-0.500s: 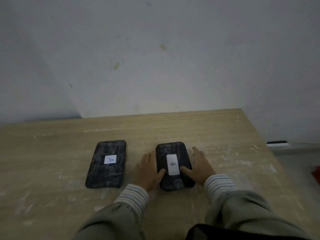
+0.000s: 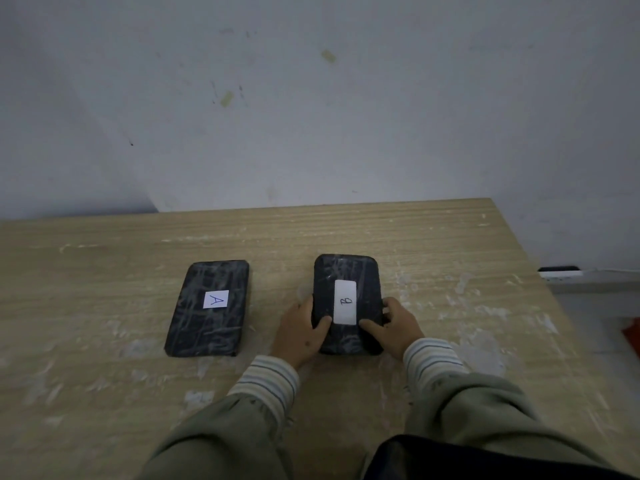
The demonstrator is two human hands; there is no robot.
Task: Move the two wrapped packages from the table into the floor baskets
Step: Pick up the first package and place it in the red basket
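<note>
At the left of centre, package A (image 2: 209, 309) lies flat on the wooden table (image 2: 450, 244), untouched, with bare tabletop all round it and a wide stretch of free board running to the left edge of the frame. A clear strip of table separates it from package B (image 2: 347, 304), just right of centre.

The left hand (image 2: 300, 332) grips package B's left long edge: its thumb lies across the dark wrapping beside the white label, and the other fingers are curled at or under that edge, mostly hidden. The right hand (image 2: 397, 326) mirrors it on the right long edge, thumb pressed on top near the label, fingers wrapped round the side. Both hands hold the near half of the package, so it is clamped between them; whether its far end rests on the table cannot be told.

Right of the hands the tabletop stays open as far as its right edge, which runs diagonally toward the lower right of the frame, with floor beyond. The wood is pale and smeared with white marks. A grey stained wall (image 2: 311, 98) fills the upper frame.
</note>
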